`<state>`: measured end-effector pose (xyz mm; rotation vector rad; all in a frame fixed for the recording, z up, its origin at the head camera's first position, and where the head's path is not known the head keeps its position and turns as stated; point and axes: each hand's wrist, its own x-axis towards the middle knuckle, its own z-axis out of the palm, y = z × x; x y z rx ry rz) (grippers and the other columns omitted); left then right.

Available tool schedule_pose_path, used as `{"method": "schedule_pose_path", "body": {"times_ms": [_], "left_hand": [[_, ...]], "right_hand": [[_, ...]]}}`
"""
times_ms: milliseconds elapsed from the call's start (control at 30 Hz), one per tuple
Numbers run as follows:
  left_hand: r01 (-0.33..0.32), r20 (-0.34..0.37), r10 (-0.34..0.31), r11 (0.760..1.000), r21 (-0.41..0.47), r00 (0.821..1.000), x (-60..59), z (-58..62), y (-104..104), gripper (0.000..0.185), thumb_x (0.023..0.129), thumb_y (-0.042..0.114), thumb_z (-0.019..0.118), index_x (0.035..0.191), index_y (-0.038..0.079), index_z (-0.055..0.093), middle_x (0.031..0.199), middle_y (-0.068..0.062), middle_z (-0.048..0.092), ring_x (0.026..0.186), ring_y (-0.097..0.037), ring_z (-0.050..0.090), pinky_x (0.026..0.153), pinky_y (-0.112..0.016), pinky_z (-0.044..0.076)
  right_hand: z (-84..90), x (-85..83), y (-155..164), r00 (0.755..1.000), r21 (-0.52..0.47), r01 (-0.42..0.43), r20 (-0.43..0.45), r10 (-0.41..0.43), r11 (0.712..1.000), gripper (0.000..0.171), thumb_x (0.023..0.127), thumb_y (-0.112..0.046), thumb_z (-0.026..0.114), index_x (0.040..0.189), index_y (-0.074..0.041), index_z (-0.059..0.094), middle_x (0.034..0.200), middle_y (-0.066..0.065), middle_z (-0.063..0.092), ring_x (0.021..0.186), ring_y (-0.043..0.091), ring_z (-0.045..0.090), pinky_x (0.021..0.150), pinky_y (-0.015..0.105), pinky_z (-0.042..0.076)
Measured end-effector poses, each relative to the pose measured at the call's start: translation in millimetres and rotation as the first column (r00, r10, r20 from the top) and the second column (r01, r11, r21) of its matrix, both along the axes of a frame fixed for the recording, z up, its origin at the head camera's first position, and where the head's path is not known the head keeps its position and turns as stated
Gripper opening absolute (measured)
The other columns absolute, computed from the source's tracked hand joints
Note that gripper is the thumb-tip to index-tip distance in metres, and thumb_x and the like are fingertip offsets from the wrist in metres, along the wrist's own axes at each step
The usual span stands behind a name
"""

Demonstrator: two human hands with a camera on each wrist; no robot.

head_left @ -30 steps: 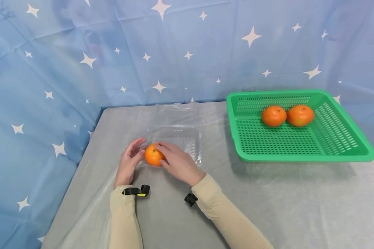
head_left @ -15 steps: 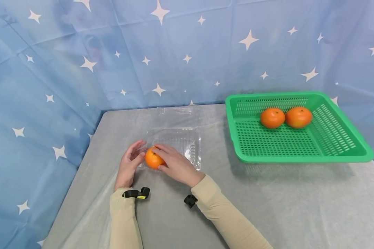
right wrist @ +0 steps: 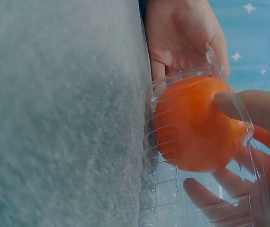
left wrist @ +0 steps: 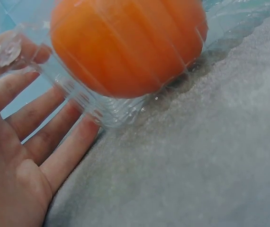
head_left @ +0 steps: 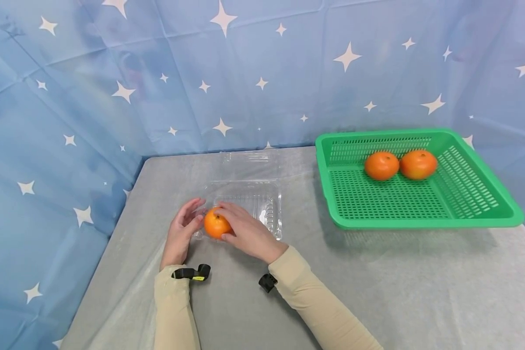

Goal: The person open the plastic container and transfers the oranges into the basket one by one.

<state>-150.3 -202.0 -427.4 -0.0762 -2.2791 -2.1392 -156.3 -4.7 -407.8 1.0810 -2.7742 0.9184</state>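
A clear plastic clamshell box (head_left: 271, 206) lies on the grey cloth with its lid folded back toward the curtain. In its front left corner is an orange (head_left: 214, 224), which my right hand (head_left: 250, 233) holds, the thumb on the near side and fingers reaching over the top and far side. The right wrist view shows that thumb on the orange (right wrist: 192, 125) just inside the rim. My left hand (head_left: 181, 232) stands at the box's left end. Its long fingers, spread and nearly straight, touch the outer wall in the left wrist view, with the thumb up at the rim.
A green slotted basket (head_left: 389, 223) stands at the back right, holding two more oranges, a left one (head_left: 381, 166) and a right one (head_left: 418, 165), side by side. Behind the table (head_left: 376, 296) hangs a blue curtain (head_left: 245, 58) with white stars.
The head view has tilted slightly. My right thumb has shifted a little lower on the orange, which sits slightly nearer the front. The left hand has stayed at the box's end.
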Motion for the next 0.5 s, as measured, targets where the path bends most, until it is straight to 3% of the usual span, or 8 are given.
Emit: {"method": "schedule_pose_path", "body": {"times_ms": [267, 500], "left_hand": [[0.002, 0.002, -0.002, 1.000, 0.001, 1.000, 1.3, 0.6, 1, 0.050, 0.088, 0.017, 0.056, 0.134, 0.011, 0.037, 0.134, -0.011, 0.040, 0.116, -0.024, 0.045, 0.092, -0.043, 0.039], [-0.008, 0.008, 0.007, 1.000, 0.029, 1.000, -6.6, -16.6, -6, 0.053, 0.087, 0.019, 0.058, 0.135, 0.010, 0.036, 0.132, -0.006, 0.043, 0.116, -0.023, 0.045, 0.089, -0.035, 0.042]], "right_hand": [[-1.0, -1.0, 1, 1.000, -0.016, 0.027, 0.001, -0.027, 0.999, 0.053, 0.080, -0.024, 0.066, 0.127, -0.022, 0.042, 0.140, 0.001, 0.033, 0.126, 0.017, 0.032, 0.098, 0.034, 0.033], [0.4, 1.3, 2, 0.998, -0.031, 0.060, -0.033, -0.061, 0.998, 0.045, 0.080, -0.026, 0.066, 0.120, -0.021, 0.046, 0.129, 0.002, 0.039, 0.114, 0.016, 0.040, 0.088, 0.032, 0.042]]}}
